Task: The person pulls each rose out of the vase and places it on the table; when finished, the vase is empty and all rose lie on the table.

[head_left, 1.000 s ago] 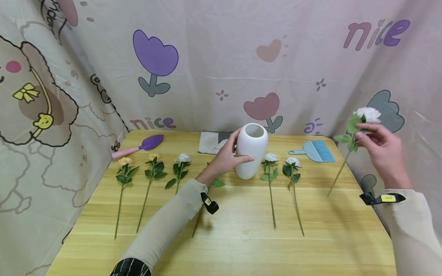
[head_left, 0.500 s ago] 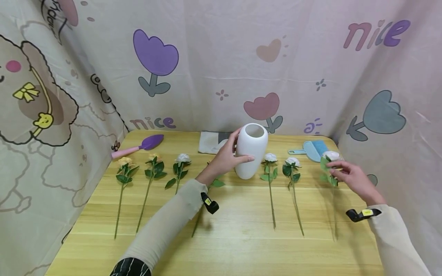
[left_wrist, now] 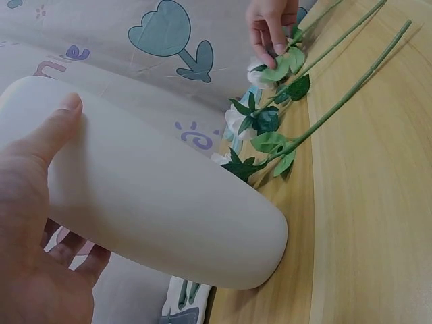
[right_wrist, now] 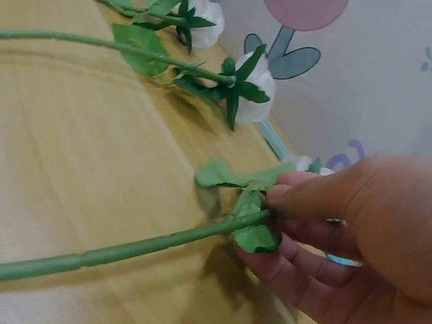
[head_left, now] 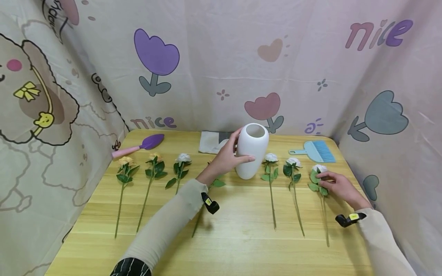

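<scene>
My left hand point(head_left: 226, 159) grips a white vase point(head_left: 253, 149) around its side; the vase stands upright at the back middle of the table. In the left wrist view the thumb lies across the white wall and the fingers wrap behind it. On the right, my right hand point(head_left: 340, 188) pinches a white artificial rose point(head_left: 319, 168) by the stem below its bloom, low over the table. The right wrist view shows thumb and fingers closed on the green stem point(right_wrist: 155, 243) beside its leaves. Left of it lie two more white roses, the nearer one point(head_left: 293, 163) and another point(head_left: 271, 158).
Yellow roses point(head_left: 126, 161) and a white rose point(head_left: 183, 158) lie on the left half of the table point(head_left: 241, 245); another flower is partly hidden under my left arm. A purple trowel point(head_left: 152, 142), a folded cloth point(head_left: 210, 142) and a blue brush point(head_left: 319, 151) lie along the back.
My right hand has come left and down from the right side with the white rose, which now lies low beside the other two. The left hand and vase have stayed put.
</scene>
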Demonstrator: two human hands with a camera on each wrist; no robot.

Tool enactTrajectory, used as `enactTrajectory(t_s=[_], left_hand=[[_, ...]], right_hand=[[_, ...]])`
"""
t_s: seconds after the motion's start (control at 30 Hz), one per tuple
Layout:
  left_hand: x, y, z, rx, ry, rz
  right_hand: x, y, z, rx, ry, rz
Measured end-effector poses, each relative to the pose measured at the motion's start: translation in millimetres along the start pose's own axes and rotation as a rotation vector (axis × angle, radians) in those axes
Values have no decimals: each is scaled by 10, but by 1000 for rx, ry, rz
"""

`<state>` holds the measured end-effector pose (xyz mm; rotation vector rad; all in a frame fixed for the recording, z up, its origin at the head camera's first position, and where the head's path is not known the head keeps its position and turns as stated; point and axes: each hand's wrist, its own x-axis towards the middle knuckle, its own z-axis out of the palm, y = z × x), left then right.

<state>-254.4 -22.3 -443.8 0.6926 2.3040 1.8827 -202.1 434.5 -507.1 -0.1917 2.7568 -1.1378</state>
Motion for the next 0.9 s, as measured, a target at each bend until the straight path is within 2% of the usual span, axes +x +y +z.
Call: enactTrajectory(t_s=[0.23,0.3,0.43,0.53,0.67,0.77,0.9], left_hand=[[-7,0,-8,4,4,1],[-12,5,-9,3,6,0],[-10,13,-11,-4,6,1],[-5,7,0,-10,-2,-2],[-3,-20,-32,-3,-18,-2],[-9,-26,-115,19,-18,-1],[-29,-15,-329,70,16,-14]], right_hand=[[2,10,31,-105,46,-30],[-11,-3,29,-104,54,-23],[-50,-39,-21,-49,48,33],[-109,-75,-107,-57,80,89],[-162,-140,-218,-192,195,126],[-171,-214,-272,-277,304,132],[-123,-387,-285,-268,400,123]])
